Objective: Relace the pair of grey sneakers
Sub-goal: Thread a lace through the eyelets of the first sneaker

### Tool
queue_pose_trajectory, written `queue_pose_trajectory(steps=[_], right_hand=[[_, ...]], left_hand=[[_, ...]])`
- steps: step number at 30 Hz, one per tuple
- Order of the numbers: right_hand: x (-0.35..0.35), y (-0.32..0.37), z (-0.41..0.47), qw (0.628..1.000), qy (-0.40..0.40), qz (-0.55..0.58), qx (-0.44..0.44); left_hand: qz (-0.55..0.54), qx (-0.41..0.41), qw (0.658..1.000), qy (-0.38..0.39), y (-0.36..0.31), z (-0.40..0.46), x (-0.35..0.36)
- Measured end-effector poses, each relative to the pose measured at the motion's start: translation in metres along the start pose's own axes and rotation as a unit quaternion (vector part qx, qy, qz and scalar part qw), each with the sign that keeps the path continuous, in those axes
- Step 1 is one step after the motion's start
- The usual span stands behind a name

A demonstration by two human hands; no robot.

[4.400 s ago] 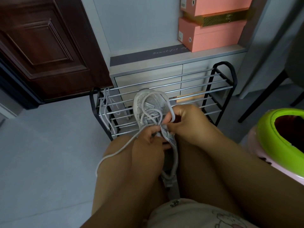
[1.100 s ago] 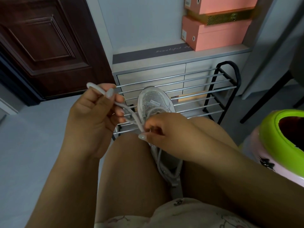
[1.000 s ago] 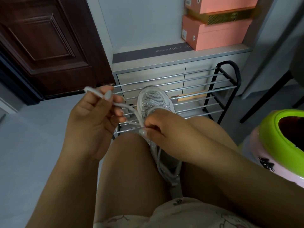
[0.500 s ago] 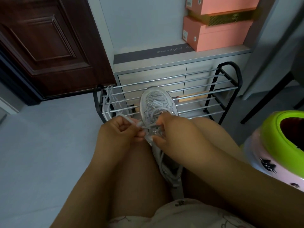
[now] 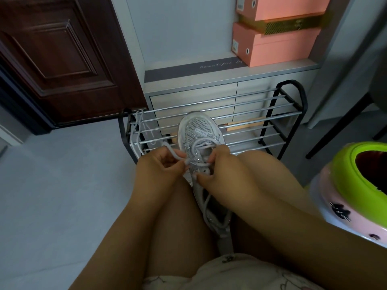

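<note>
Left grip (image 5: 161, 166) is pinching the lace (image 5: 178, 156) with curled fingers beside the eyelets; right grip (image 5: 222, 166) is clamping the sneaker (image 5: 198, 132) at its throat, fingers curled over. Sneaker is sitting between the knees, toe pointing at the rack (image 5: 280, 114).
</note>
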State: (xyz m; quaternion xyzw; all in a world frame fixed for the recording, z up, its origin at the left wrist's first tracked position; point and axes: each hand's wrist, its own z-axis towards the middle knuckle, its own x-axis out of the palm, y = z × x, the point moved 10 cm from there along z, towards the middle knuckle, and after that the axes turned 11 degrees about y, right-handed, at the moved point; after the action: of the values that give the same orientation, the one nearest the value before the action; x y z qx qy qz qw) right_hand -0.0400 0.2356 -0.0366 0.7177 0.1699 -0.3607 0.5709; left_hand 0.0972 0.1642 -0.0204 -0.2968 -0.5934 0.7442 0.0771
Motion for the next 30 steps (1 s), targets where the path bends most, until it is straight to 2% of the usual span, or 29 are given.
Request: queue_pose_trajectory(steps=[6,21,24,28,30], right_hand=[[0.004,-0.002,-0.003,0.996,-0.016,0.079,-0.045],[0.015,0.004,0.001,0.954,0.076,0.27,-0.109],[0.014,0.005,0.002,0.948,0.082,0.286,-0.116],[0.011,0.005,0.004,0.935,0.088,0.324,-0.117],[0.01,0.006,0.003,0.933,0.095,0.325,-0.12]], left_hand=[[0.036,-0.003,0.999,-0.014,0.0,0.0,0.0],[0.114,-0.003,0.992,-0.048,-0.001,0.0,-0.004],[0.095,-0.006,0.995,-0.025,0.001,0.004,0.0],[-0.001,-0.017,1.0,0.0,0.006,0.006,0.002],[0.0,-0.013,1.0,0.001,0.005,0.005,0.002]])
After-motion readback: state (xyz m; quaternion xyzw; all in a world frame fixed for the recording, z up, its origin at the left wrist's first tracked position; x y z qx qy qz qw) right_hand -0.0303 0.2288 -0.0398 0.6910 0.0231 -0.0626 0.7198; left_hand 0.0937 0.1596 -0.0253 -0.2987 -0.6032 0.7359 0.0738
